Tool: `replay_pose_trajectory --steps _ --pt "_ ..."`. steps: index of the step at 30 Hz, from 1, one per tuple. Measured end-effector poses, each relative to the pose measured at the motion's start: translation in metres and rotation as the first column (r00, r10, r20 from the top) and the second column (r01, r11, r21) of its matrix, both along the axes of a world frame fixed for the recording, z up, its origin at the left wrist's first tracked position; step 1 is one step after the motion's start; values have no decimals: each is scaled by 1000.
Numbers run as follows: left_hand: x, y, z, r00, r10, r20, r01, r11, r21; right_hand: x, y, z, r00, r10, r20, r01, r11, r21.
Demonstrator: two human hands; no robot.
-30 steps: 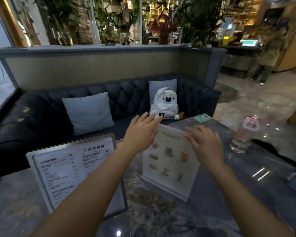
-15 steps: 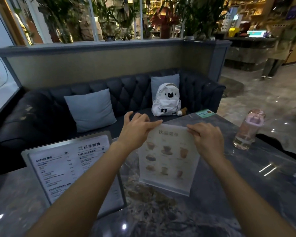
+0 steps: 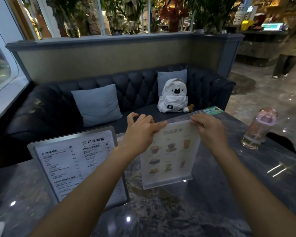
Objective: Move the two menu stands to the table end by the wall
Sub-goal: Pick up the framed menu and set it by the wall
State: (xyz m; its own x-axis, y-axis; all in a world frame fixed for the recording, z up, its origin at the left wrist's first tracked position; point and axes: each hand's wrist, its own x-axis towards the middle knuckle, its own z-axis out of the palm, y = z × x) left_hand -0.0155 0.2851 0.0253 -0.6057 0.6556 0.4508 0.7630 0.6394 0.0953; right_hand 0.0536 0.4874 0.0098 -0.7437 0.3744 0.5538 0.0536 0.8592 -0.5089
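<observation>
The table (image 3: 229, 194) carries both stands: the framed menu (image 3: 72, 161) at left, untouched, and the clear drinks menu (image 3: 169, 156) upright mid-table. The left hand (image 3: 140, 130) and right hand (image 3: 210, 130) each have a pinching grip closed on its top corners. Judged step: taking up the first stand. Next calls for lifting it level and carrying it left, clear of the framed menu.
</observation>
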Motion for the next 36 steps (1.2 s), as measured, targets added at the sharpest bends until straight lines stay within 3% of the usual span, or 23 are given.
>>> replay_pose_trajectory --steps 7,20,30,36 --pt "9 2 -2 999 45 8 -45 999 29 -11 4 4 997 64 30 -63 996 -60" --pt "13 3 -1 997 75 14 -76 996 46 -10 6 0 997 71 -27 -72 997 -17" --pt "14 -8 -4 998 44 50 -48 995 82 -7 6 5 997 59 59 -68 985 157" --pt "10 -35 3 997 80 -1 -77 970 231 -10 -23 27 990 133 -50 -121 971 206"
